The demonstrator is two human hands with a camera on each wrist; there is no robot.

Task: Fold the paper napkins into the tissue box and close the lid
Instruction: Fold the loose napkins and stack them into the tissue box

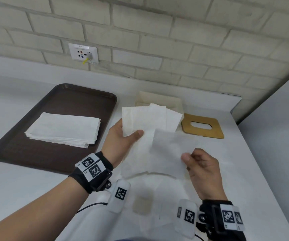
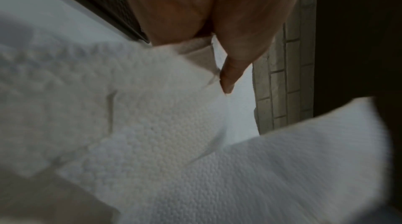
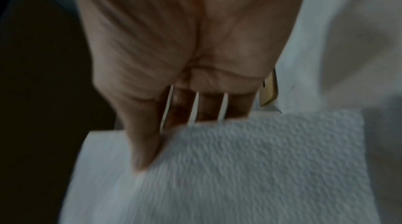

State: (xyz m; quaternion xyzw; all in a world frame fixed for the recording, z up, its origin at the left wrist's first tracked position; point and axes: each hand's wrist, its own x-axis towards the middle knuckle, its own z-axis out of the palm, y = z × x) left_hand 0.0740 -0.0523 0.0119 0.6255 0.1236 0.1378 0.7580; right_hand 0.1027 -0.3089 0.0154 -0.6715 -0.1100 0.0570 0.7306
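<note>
White counter (image 1: 27, 188), tray (image 1: 56, 98) holding napkin stack (image 1: 63, 130), both hands gripping fanned napkins (image 1: 149, 119).

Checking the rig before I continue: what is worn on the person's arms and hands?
Both forearms are bare, no sleeves or gloves. Each wrist has a black strap carrying white tags with black square codes, plus a white camera pod with its own code tag and a thin black cable.

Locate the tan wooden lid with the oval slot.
Head view, right side: the tan wooden lid with the oval slot lies flat on the white counter, right of the open cream tissue box.
</note>
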